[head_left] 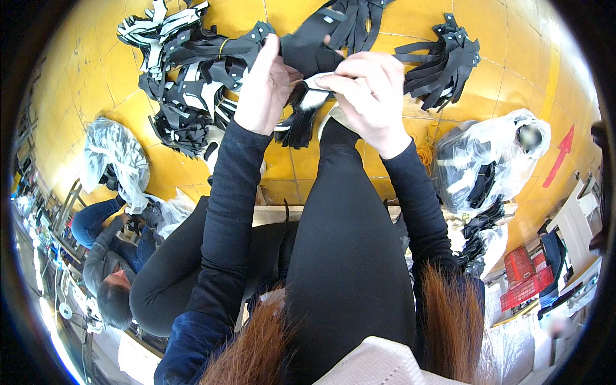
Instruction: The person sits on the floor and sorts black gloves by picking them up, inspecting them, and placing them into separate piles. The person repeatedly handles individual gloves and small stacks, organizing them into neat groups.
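Right fingers (350, 88) pinching one white strip (315, 82), left fingers (267, 56) — hold unclear, one black piece (313, 48) between hands

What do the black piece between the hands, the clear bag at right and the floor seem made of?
Black piece: possibly fabric; matte, soft-looking, but blurred. Clear bag: probably thin plastic film; glossy, see-through, crinkled. Floor: likely glazed tile; yellow, shiny, with joint lines.

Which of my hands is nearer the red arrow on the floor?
Right. Your right hand is left of the red arrow and apart from it; your left hand is even farther left.
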A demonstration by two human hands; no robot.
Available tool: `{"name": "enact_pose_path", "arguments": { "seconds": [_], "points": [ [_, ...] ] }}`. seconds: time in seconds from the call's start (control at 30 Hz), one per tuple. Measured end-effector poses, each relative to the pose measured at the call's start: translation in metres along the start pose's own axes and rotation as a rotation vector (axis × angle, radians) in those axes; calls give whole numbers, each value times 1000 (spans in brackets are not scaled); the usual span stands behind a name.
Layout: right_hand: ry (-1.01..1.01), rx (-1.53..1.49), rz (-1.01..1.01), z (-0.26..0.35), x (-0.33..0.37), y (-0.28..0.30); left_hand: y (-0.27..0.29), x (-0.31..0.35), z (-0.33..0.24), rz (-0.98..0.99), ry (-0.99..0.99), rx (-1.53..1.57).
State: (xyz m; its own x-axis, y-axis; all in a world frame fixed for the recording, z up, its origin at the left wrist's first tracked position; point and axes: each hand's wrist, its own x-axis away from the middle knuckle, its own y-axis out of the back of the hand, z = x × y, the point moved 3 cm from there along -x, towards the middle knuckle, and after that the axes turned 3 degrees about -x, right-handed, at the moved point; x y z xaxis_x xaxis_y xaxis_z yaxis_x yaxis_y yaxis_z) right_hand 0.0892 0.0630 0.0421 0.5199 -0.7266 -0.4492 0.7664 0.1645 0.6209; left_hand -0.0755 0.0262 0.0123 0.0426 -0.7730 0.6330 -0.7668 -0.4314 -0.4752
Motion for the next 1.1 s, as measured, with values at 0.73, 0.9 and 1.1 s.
{"name": "enact_pose_path", "arguments": {
  "seconds": [0.73, 0.9, 1.1],
  "points": [
    [-142, -295, 77, 7, 4, -1, -2, 12, 0, 38, 74, -201],
    [-124, -278, 119, 1, 2, 1, -4, 16, 4, 149, 15, -383],
    [-348, -619, 434, 0, -4, 29, 30, -2, 6, -234, -36, -231]
  ]
}}
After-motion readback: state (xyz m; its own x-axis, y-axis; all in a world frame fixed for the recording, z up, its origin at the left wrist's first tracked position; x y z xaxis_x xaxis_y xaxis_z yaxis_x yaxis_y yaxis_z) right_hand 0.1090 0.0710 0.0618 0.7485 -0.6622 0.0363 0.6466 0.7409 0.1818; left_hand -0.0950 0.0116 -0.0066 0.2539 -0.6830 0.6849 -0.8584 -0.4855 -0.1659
